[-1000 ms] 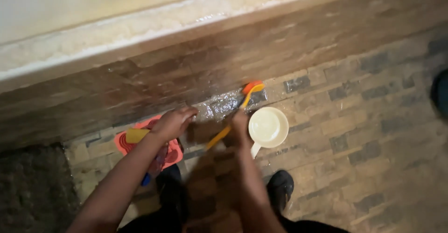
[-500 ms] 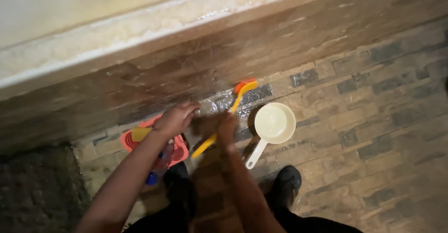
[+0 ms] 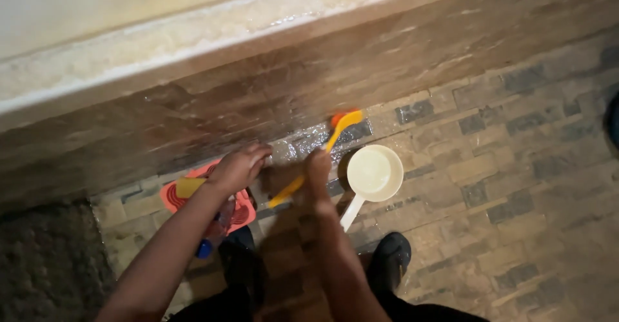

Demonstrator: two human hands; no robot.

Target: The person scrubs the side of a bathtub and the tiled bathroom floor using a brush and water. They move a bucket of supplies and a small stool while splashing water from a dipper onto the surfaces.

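2 hands are seen over the wet brick floor (image 3: pixel 516 186): a long yellow-handled scrubbing brush (image 3: pixel 335 135) is gripped by the right hand (image 3: pixel 317 167); the left hand (image 3: pixel 237 167), fingers curled, is pressed near the wall's foot, beside a cream long-handled plastic scoop (image 3: pixel 374 174).

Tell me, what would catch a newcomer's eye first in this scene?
Probably the yellow-handled brush, held by the right hand with its orange head against the wet brick floor. Just right of it sits a cream ladle, and under the left hand lies a red tray.
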